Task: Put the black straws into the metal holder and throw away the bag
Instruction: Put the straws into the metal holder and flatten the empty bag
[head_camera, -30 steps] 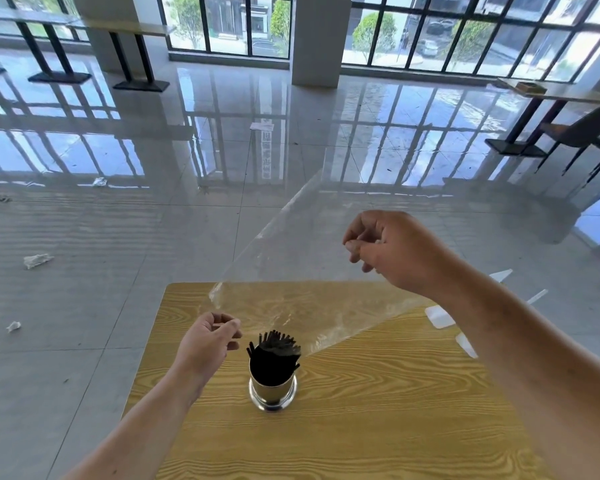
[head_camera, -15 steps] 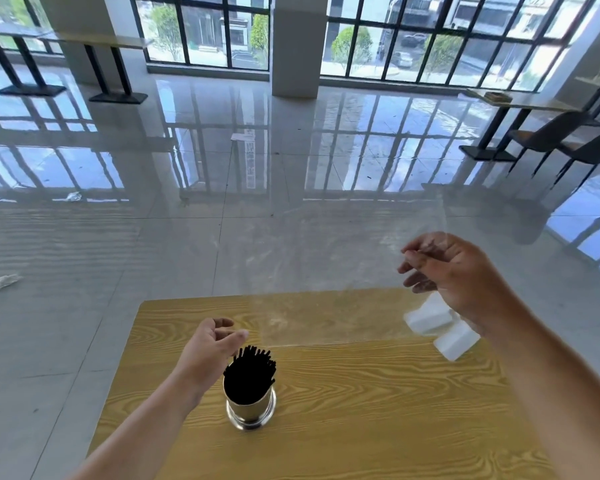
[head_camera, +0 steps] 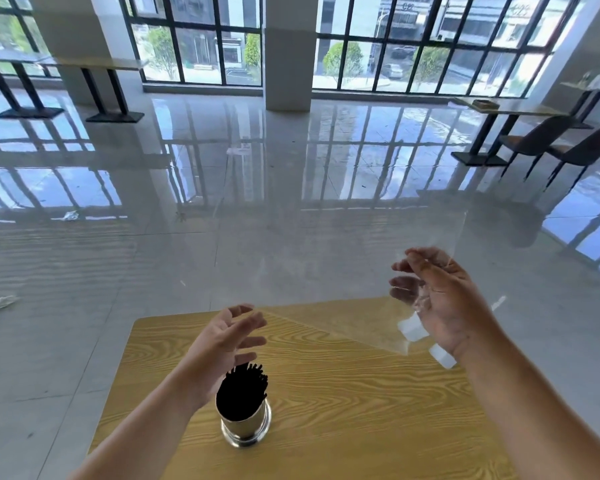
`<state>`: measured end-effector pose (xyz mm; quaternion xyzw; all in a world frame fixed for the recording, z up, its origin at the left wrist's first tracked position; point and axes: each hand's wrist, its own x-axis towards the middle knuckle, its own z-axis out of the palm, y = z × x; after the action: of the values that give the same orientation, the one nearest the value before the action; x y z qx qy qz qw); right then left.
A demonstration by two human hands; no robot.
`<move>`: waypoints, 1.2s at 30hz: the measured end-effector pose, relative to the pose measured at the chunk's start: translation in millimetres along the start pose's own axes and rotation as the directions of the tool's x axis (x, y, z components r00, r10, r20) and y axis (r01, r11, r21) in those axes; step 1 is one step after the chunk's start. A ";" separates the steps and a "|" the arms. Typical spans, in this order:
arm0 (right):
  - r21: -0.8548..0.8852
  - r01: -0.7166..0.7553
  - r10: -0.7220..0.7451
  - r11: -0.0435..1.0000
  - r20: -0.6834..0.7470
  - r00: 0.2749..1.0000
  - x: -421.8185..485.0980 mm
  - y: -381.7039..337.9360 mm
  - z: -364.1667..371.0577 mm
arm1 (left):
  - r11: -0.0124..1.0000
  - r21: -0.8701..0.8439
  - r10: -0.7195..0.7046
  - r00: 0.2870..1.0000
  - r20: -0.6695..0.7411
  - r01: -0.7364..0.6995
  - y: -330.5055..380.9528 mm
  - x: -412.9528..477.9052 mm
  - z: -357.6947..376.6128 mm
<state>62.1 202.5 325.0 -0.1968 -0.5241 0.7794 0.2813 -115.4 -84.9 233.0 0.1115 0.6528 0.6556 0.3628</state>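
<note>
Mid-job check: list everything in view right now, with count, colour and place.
metal holder: 1, silver, on the table, near left
black straws: one bundle, black, standing in the holder
clear bag: 1, transparent, in the air over the table's far edge
wooden table: 1, light wood, below the hands
paper scraps: 2, white, floor at left
white pieces: 2, white, by the table's far right corner
back tables: several, dark-legged, far left and right
chairs: 2, dark, far right
left hand: open, above the straws
right hand: at the bag's right edge, grip unclear
</note>
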 end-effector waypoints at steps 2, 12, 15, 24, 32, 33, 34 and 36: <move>0.068 -0.036 0.037 0.997 -0.009 0.999 0.7 13.3 6.5 | 0.998 -0.055 0.019 1.000 0.020 -0.018 8.7 -2.5 0.5; 0.157 -0.297 0.298 0.942 0.023 0.954 -7.3 74.7 26.8 | 0.985 -0.074 0.142 0.976 -0.165 -0.155 31.8 4.6 -27.7; 0.111 -0.321 0.323 0.941 -0.001 0.947 -7.7 80.5 18.9 | 0.982 0.008 0.186 0.963 -0.195 -0.188 39.9 8.7 -42.7; 0.033 -0.373 0.373 0.927 0.011 0.928 3.0 67.2 -12.3 | 0.951 0.210 0.248 0.965 -0.080 -0.227 76.8 9.8 -66.8; -0.225 -0.356 0.394 0.907 0.153 0.906 9.1 49.7 6.3 | 0.949 0.181 0.245 0.965 0.090 -0.258 101.2 10.9 -53.8; -0.242 -0.348 0.391 0.906 0.158 0.907 9.9 48.5 11.2 | 0.951 0.171 0.242 0.965 0.103 -0.257 102.4 11.6 -51.7; -0.254 -0.341 0.386 0.905 0.156 0.909 10.7 47.5 16.5 | 0.953 0.163 0.241 0.964 0.113 -0.257 103.1 12.2 -50.0; -0.279 -0.318 0.366 0.906 0.141 0.920 13.4 46.9 24.9 | 0.957 0.144 0.237 0.965 0.112 -0.252 103.4 12.6 -46.3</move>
<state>26.1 179.9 290.6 -0.2445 -0.6000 0.7593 0.0614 -187.2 -101.0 320.0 0.2505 0.6659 0.6359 0.2991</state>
